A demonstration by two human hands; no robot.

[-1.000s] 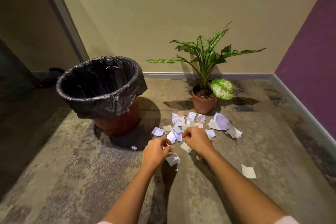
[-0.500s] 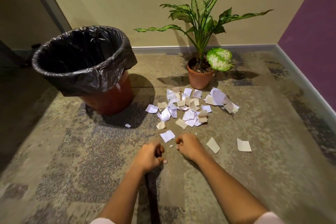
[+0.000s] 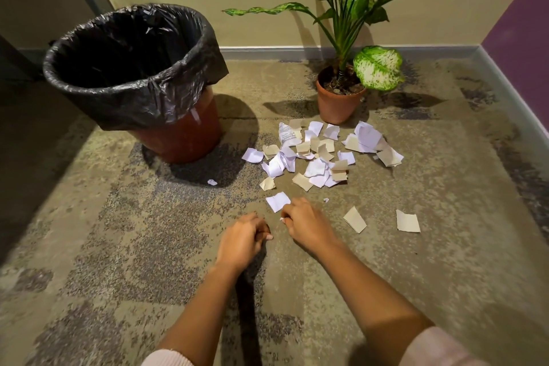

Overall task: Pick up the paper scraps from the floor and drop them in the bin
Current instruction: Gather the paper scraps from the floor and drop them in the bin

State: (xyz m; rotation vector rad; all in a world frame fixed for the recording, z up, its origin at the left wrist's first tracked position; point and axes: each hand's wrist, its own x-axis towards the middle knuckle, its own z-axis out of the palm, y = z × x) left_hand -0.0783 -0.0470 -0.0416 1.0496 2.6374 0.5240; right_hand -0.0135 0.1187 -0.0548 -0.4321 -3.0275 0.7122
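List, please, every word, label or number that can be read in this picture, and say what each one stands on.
Dark printed lines on the crumpled white scrap, at the pile's edge nearest the bin: too small and blurred to read.
No other text shows on the bin, the plant pot or the other scraps.

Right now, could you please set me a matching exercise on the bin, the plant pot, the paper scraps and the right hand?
1 bin
2 plant pot
3 paper scraps
4 right hand

a strewn in front of the pot
b lined with a black bag
c beside the nearest white scrap
d holds a leafy plant

Pairs: 1-b, 2-d, 3-a, 4-c
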